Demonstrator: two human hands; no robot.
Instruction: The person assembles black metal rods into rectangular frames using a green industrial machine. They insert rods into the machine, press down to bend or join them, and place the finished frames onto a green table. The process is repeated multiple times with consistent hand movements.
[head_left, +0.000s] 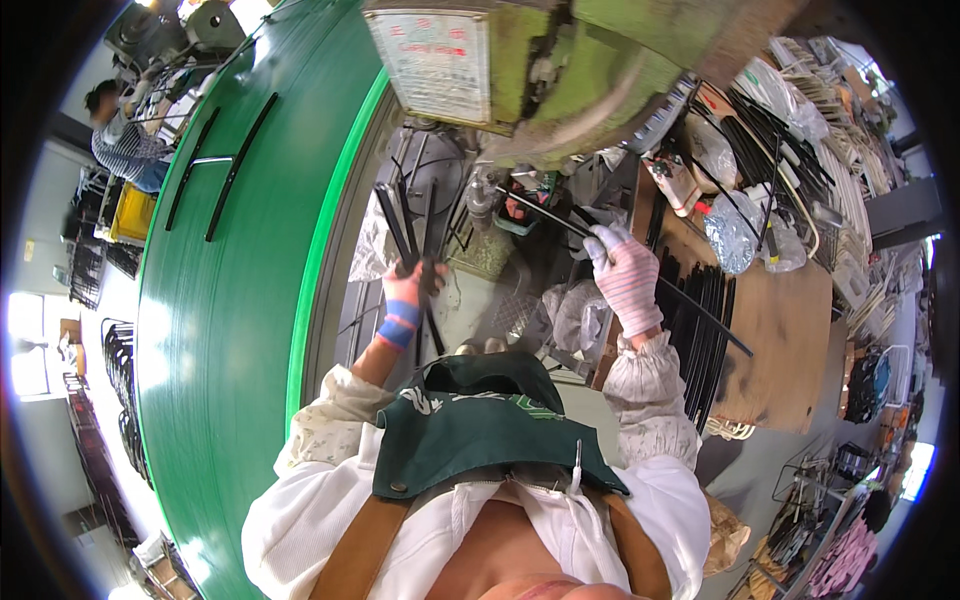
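Note:
My left hand (411, 289), in a striped glove with a blue and pink cuff, is closed around several black tubes (396, 225) that fan upward from it; its fingers are somewhat blurred. In my right hand (624, 274), gloved in pink and grey stripes, is one long thin black tube (705, 322), which slants from the machine's working area down to the right. The upper end of that tube lies close to metal parts of the green machine (630, 67); whether it touches them cannot be told. More black tubes (705, 300) lie side by side on a wooden board to the right.
A green conveyor belt (247, 315) runs along the left, carrying a black H-shaped frame (214, 159). The wooden board (784, 337) stands at right, with plastic bags (731, 232) near its upper edge. Beyond the belt, another person (124, 142) is at far left.

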